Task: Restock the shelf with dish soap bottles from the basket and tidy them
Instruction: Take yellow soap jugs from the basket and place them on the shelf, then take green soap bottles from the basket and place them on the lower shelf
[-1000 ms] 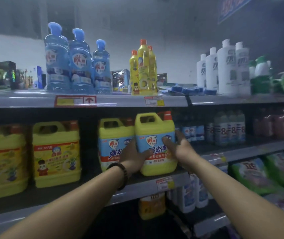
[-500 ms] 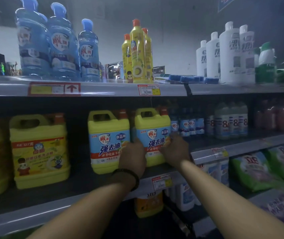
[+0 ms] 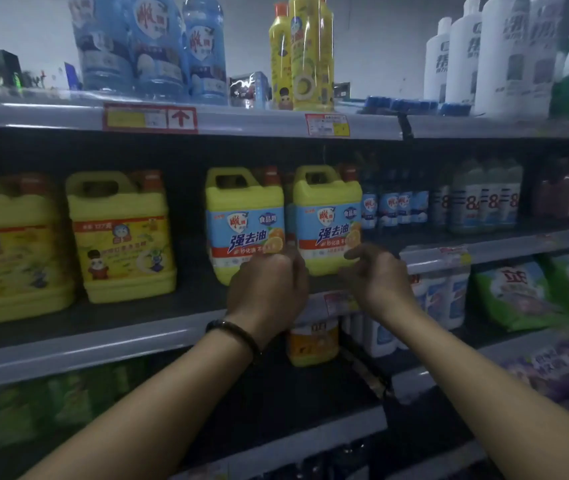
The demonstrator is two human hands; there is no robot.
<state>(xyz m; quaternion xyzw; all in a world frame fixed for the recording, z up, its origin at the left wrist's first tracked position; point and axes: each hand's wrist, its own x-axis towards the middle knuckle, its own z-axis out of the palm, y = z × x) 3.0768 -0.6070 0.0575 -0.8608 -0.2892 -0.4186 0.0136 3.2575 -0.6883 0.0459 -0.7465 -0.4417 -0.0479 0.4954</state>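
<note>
Two yellow-green dish soap jugs with blue labels stand side by side on the middle shelf: the left jug and the right jug. My left hand, a dark band on its wrist, hovers in front of the gap between the jugs with curled fingers and nothing in it. By the right jug's lower right corner is my right hand, fingers loosely bent, fingertips just off the label. No basket is in view.
Two larger yellow jugs stand to the left on the same shelf, small blue-label bottles to the right. The top shelf holds blue bottles, yellow bottles and white bottles. An orange bottle and green bags sit below.
Both hands pushed the right jug back level with its neighbour, then let go of its sides and dropped lower. The camera has moved closer to the shelf.
</note>
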